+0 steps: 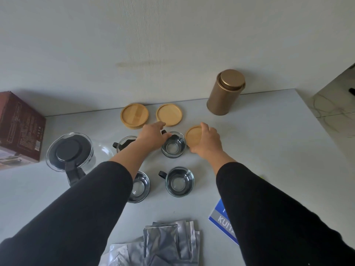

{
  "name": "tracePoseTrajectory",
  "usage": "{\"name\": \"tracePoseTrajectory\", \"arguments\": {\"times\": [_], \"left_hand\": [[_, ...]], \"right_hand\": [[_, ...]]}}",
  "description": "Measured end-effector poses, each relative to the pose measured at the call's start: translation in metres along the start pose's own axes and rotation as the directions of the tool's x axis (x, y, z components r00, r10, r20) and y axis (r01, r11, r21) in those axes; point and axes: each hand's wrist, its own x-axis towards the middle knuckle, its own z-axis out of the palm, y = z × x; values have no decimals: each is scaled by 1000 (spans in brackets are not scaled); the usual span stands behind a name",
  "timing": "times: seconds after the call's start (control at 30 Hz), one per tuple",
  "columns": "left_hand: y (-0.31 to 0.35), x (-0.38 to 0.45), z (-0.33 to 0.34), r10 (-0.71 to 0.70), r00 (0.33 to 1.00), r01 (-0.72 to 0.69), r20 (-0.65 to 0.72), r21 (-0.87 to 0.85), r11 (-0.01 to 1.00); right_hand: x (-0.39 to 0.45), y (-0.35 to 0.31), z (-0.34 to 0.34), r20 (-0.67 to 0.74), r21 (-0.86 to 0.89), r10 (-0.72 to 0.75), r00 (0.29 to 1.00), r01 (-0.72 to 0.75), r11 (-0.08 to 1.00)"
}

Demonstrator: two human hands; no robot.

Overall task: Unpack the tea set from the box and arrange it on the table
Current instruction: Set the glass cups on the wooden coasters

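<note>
Several glass cups with black handles stand on the grey table [269,143]. My left hand [151,136] grips the handle side of the far middle cup [173,145]. My right hand [208,141] holds a round wooden coaster [194,136] just right of that cup, thumb and fingers curled round its rim. Another cup [124,143] is partly hidden behind my left wrist. Nearer me are a cup [179,182] and a further cup [139,187] half under my left sleeve. A wooden coaster [169,114] and a thicker coaster stack [134,116] lie at the wall.
A glass teapot [70,152] with a black lid stands at the left, beside the dark red box [19,127]. A bronze tea canister [225,93] stands at the back right. Silver foil packets [163,244] and a blue leaflet [223,219] lie near the front edge.
</note>
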Motion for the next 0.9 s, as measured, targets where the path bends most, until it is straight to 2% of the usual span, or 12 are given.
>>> {"name": "tracePoseTrajectory", "arguments": {"times": [0.53,0.73,0.83,0.9], "left_hand": [[0,-9,2,-25,999,24,-41,-27,999],[-9,-29,-18,-33,992,44,-125,87,995],[-20,-38,-21,-58,990,84,-129,213,973],[-26,-43,-20,-95,989,120,-112,238,964]], "right_hand": [[-3,-1,0,37,-8,0,999,1,1000],[-20,-26,-18,-97,89,-155,983,164,982],[-33,-40,-17,-40,129,-241,970,244,961],[-39,-46,-12,34,126,-282,959,276,953]]}}
